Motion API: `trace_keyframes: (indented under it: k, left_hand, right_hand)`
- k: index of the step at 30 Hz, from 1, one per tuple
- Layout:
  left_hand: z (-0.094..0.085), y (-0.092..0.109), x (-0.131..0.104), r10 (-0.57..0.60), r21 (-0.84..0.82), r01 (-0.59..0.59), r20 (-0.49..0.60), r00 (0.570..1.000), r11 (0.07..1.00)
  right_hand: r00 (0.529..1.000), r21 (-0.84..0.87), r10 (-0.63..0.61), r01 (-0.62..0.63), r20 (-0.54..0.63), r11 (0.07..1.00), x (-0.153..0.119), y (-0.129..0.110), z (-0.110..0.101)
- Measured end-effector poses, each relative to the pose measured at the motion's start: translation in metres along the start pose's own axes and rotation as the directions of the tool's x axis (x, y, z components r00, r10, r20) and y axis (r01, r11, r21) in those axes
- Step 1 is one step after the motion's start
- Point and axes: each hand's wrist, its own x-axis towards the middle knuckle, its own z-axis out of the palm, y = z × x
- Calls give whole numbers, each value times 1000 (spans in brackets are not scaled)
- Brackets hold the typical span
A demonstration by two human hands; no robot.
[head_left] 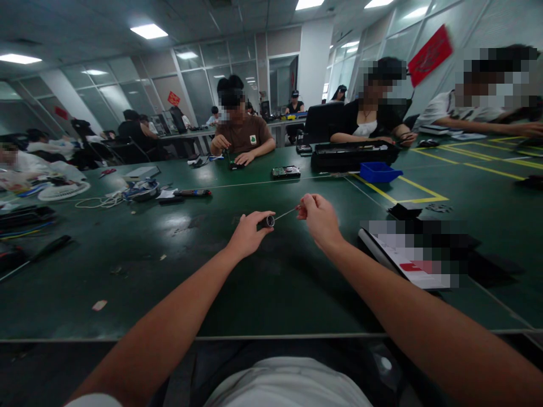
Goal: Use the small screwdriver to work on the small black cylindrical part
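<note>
Two bare hands: one left hand (250, 234) and one right hand (318, 217). One small black cylinder (264, 223) and one thin metal shaft (285, 215). On the one green table (139, 254) in front: one blue bin (379, 172), one long black casing (354, 156), one hard drive (285, 172), one screwdriver (53, 246), and several small metal pieces (439, 208), too tiny to count. At least three red wall signs (430, 55).

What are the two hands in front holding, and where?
The left hand holds a small dark cylinder around its side; the right hand pinches a thin rod by the end away from the cylinder.
</note>
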Motion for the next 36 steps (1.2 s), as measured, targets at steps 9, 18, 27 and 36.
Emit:
trace_keyframes:
  k: [9,18,27,36]
  left_hand:
    - [0,2,-1,-23,14,23,-1,1000,1000]
    - [-1,4,-2,-42,-18,42,-17,999,999]
    - [0,2,-3,-45,8,45,-1,999,999]
    - [1,0,-2,-43,9,43,-5,999,999]
  right_hand:
    - [982,-136,-188,190,28,972,-12,-9,1]
    - [976,-188,-209,216,55,958,-15,-16,0]
    - [962,-384,-244,273,123,882,-16,-23,-4]
    - [948,-405,-256,312,189,859,-16,-18,-3]
